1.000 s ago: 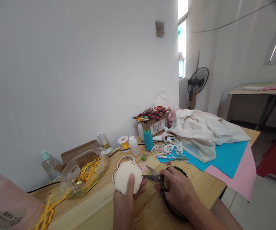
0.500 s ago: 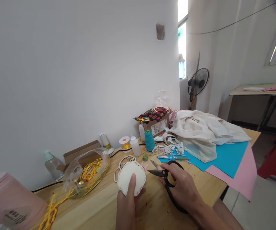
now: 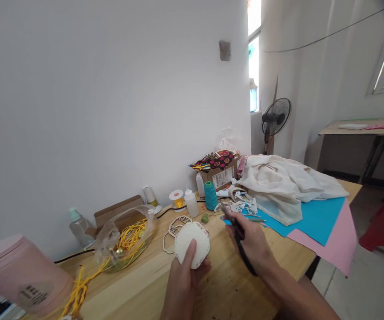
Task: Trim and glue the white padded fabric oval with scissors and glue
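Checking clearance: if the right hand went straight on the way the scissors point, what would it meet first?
Right hand: probably the teal thread cone; the white scraps by the tips of the scissors could come first, as depth is unclear.

1. Cream, roundish flat piece (image 3: 201, 240): scalloped, speckled rim; face up, tilted, held in the left hand (image 3: 185, 278), thumb across its front.
2. Scissors (image 3: 244, 254): black handles, dark blades, seen nearly edge-on in the right hand (image 3: 254, 243), tips pointing up and leftward, clear of the cream piece.
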{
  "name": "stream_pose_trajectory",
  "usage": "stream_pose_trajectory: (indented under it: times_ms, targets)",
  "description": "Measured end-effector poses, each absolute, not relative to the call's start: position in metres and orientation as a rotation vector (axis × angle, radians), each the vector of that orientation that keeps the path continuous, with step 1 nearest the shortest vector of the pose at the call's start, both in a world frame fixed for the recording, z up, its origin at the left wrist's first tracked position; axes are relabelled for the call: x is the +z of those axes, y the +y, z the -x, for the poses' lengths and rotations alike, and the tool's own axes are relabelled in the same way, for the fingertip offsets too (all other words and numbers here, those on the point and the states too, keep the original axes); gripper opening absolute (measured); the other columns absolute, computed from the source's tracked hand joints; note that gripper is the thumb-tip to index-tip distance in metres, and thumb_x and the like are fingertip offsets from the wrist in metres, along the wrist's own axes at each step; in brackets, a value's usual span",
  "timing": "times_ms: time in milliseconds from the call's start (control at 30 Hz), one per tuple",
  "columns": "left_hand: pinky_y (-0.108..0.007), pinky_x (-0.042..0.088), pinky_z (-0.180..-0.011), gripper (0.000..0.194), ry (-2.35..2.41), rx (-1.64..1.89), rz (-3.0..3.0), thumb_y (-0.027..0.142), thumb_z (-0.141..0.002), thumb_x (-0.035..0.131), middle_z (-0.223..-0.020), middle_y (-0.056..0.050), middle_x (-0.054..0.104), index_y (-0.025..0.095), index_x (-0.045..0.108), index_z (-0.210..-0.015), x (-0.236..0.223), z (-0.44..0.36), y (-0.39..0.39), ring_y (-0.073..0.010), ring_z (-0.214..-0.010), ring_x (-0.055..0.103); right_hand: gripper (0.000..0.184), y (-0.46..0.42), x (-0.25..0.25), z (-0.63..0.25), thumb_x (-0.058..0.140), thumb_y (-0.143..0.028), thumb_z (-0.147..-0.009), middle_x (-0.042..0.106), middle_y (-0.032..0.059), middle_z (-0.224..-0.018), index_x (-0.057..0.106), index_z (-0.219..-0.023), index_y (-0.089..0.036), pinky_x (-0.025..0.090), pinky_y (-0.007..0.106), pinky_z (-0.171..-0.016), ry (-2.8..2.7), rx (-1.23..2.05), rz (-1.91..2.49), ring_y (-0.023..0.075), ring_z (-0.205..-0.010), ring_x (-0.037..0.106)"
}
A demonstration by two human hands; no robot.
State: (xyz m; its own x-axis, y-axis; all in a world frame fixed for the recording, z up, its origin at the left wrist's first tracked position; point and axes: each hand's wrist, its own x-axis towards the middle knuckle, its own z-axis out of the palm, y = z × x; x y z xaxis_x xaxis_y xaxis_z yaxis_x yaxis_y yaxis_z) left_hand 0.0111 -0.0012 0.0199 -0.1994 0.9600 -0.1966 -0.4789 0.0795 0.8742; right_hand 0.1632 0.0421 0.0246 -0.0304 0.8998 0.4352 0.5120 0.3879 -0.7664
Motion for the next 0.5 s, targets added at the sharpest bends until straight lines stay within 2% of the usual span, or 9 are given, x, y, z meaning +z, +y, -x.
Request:
stream_pose_trajectory:
  times_ms: [133, 267, 367, 500]
  targets:
    - [-0.023, 0.051, -0.052, 0.028, 1.116, 1.560, -0.470, 0.021, -0.071, 0.062, -0.072, -0.004, 0.065, 0.013, 0.057, -0.098, 0.020, -0.004, 0.002, -0.0098, -0.053, 0.057, 0.028, 0.042, 0.021, -0.172, 0.046, -0.016, -0.070, 0.063, -0.0011, -0.066, 0.058, -0.095, -0.023, 0.035, 0.022, -0.051, -1.903, 0.504, 1.326, 0.0150, -0.058, 0.055]
    - [-0.022, 0.052, -0.053, 0.022, 1.084, 1.723, -0.395, 0.016, -0.072, 0.059, -0.075, -0.005, 0.066, 0.013, 0.059, -0.094, 0.021, 0.003, 0.007, -0.0093, -0.055, 0.059, 0.027, 0.035, 0.014, -0.147, 0.049, -0.014, -0.069, 0.066, -0.0024, -0.077, 0.058, -0.091, -0.026, 0.034, 0.022, -0.054, -2.181, 0.326, 1.353, 0.0150, -0.070, 0.058]
    - [-0.020, 0.052, -0.047, 0.019, 1.083, 1.817, -0.346, 0.012, -0.071, 0.059, -0.072, -0.001, 0.065, 0.015, 0.060, -0.090, 0.021, 0.009, 0.007, -0.0071, -0.049, 0.056, 0.023, 0.036, 0.011, -0.130, 0.052, -0.017, -0.070, 0.064, 0.0028, -0.081, 0.058, -0.092, -0.022, 0.034, 0.024, -0.057, -2.270, 0.165, 1.425, 0.0178, -0.075, 0.057]
    - [-0.020, 0.051, -0.045, 0.019, 1.083, 1.856, -0.325, 0.010, -0.071, 0.058, -0.067, 0.000, 0.063, 0.014, 0.060, -0.089, 0.020, 0.014, 0.009, -0.0064, -0.046, 0.054, 0.024, 0.048, 0.010, -0.147, 0.046, -0.009, -0.072, 0.061, 0.0115, -0.084, 0.058, -0.092, -0.015, 0.034, 0.028, -0.059, -2.216, 0.070, 1.582, 0.0230, -0.075, 0.056]
